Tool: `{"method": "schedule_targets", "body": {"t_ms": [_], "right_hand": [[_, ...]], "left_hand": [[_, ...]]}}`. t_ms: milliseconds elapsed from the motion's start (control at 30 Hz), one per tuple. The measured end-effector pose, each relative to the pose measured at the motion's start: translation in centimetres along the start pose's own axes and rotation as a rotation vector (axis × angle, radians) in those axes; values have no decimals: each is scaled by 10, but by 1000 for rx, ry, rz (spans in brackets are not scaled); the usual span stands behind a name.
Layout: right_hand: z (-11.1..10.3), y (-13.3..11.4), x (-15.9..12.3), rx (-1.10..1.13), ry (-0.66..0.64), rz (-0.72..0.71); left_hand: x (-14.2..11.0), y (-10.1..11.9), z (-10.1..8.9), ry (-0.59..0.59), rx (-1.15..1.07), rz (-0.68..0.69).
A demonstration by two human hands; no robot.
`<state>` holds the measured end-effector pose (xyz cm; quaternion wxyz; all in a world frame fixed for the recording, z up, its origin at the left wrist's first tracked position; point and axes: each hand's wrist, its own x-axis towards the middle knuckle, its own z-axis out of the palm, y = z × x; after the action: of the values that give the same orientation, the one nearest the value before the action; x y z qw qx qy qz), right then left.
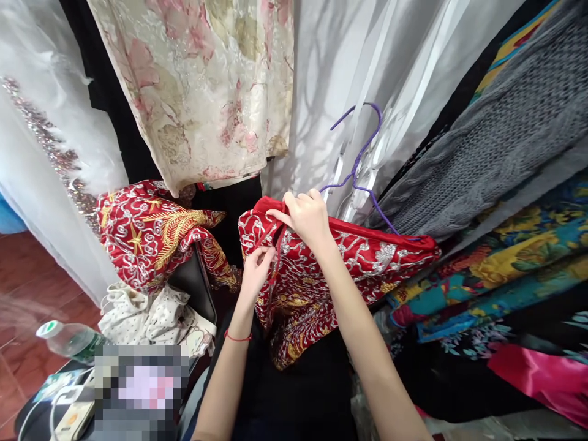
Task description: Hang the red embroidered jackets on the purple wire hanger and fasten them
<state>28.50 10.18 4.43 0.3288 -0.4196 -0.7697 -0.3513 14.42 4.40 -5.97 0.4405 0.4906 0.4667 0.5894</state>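
A red garment (353,257) with silver and gold embroidery hangs in front of me, its plain red top band along a purple hanger (356,165). My right hand (305,217) is closed over the top edge, left of the hanger's neck, with the thumb pointing left. Lower down, my left hand (260,266) pinches the garment near a thin dark-red strip (278,245) by its side opening. Part of the hanger's left arm is hidden behind my right hand and the cloth.
Another red embroidered cloth (151,236) drapes over a dark chair (202,282) at left, above dotted white fabric (147,318). A plastic bottle (68,340) stands lower left. Floral cloth (206,79) hangs above, white curtains (331,61) behind, and a grey knit (496,122) at right.
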Motion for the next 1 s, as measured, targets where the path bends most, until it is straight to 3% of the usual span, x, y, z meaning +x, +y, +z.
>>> {"method": "schedule_targets", "body": {"t_ms": [100, 233, 333, 467, 667, 733, 800, 900, 967, 1000], "right_hand": [[-4, 1, -1, 5, -9, -22], [-3, 1, -1, 34, -1, -36], [0, 1, 1, 35, 9, -30], [4, 1, 2, 32, 31, -18], [5, 0, 1, 14, 14, -6], [4, 0, -1, 29, -6, 10], [4, 1, -1, 36, -24, 17], [2, 1, 0, 41, -55, -5], [2, 0, 1, 45, -81, -31], [1, -1, 2, 45, -94, -44]], "left_hand": [[0, -1, 2, -26, -117, -130], [4, 4, 6, 39, -361, -227], [7, 12, 10, 68, -428, -211], [8, 20, 11, 48, -357, -144], [3, 19, -4, -86, -60, 30], [-1, 19, -11, 4, 84, 131], [-3, 25, -18, 182, 188, 269], [13, 44, -26, 410, 298, 508], [36, 58, -28, 352, 372, 605], [49, 64, -28, 221, 388, 608]]}}
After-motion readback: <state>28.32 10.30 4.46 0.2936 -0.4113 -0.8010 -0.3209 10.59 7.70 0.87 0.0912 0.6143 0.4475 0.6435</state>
